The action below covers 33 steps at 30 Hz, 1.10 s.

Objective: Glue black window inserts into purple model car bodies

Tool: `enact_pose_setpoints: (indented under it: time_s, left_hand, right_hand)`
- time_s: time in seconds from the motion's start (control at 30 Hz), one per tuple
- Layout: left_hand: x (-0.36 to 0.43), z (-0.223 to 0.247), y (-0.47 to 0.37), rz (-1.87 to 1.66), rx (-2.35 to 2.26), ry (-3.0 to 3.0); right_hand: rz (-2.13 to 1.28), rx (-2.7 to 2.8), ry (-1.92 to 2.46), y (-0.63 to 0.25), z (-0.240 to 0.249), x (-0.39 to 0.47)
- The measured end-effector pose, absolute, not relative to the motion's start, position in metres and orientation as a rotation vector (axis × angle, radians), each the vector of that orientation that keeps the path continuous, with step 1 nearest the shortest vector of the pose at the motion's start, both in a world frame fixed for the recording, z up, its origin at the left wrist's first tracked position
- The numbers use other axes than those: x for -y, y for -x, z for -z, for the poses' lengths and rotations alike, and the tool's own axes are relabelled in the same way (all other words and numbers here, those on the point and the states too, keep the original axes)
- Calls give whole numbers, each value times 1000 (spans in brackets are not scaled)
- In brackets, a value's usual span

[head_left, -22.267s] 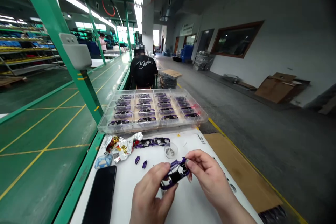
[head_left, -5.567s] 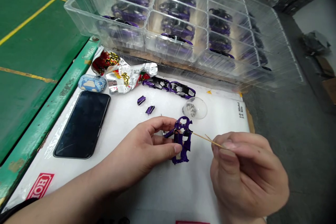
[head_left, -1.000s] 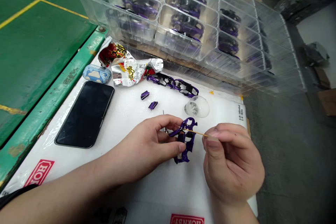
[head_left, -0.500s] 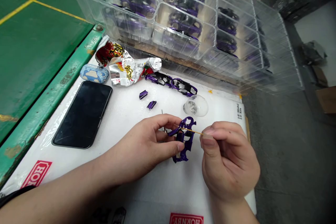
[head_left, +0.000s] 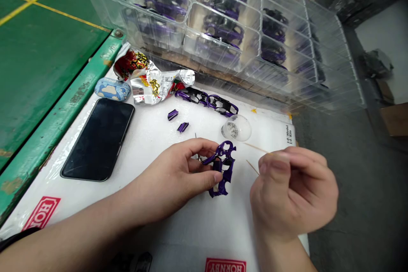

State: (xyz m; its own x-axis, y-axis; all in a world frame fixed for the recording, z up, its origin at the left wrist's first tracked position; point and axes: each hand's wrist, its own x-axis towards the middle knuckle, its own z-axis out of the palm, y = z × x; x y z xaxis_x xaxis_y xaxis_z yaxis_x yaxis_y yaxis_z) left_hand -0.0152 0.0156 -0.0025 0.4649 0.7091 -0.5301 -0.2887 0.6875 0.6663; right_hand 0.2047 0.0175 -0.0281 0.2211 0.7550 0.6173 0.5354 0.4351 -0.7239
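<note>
In my left hand [head_left: 181, 178], thumb and fingers pinch a purple and black plastic model car shell [head_left: 227, 165], tilted up off the white foam sheet. My right hand [head_left: 293, 191] is closed, slightly smeared by motion, to the right of the shell and apart from it. From its fingers juts a thin yellowish stick [head_left: 253, 167]; a second faint thin line shows above it, and I cannot tell whether that is another stick. Behind my left fingers a small metal piece is partly hidden. Just beyond the shell stands a clear cup [head_left: 244, 128] with small silvery parts.
Farther back lie two joined purple shells [head_left: 223, 105] and two small purple pieces [head_left: 182, 127]. A phone [head_left: 98, 138], a blue patterned case [head_left: 112, 89] and a silver snack wrapper [head_left: 153, 87] are at left. A clear divided tray [head_left: 188, 12] of purple shells stands behind.
My right hand has drawn back to the right, taking the stick's tip away from the shell. My left hand keeps the shell in nearly the same place.
</note>
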Motion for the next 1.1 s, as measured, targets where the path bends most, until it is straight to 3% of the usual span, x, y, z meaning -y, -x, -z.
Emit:
enact_pose_setpoints:
  time_s: [0.13, 0.53, 0.93, 1.1]
  left_hand:
    - [-15, 4, 17, -638, -897, -540]
    - [-13, 9, 20, -614, -890, -562]
    - [-14, 6, 17, -643, -877, -534]
    - [-15, 6, 17, -638, -894, -514]
  right_hand:
    - [-55, 1421, 1414, -212, 35, -36]
    - [-169, 1571, 1561, -209, 40, -44]
    - [-184, 1464, 1449, -208, 40, -43]
    - [-348, 1329, 1368, -207, 35, -36]
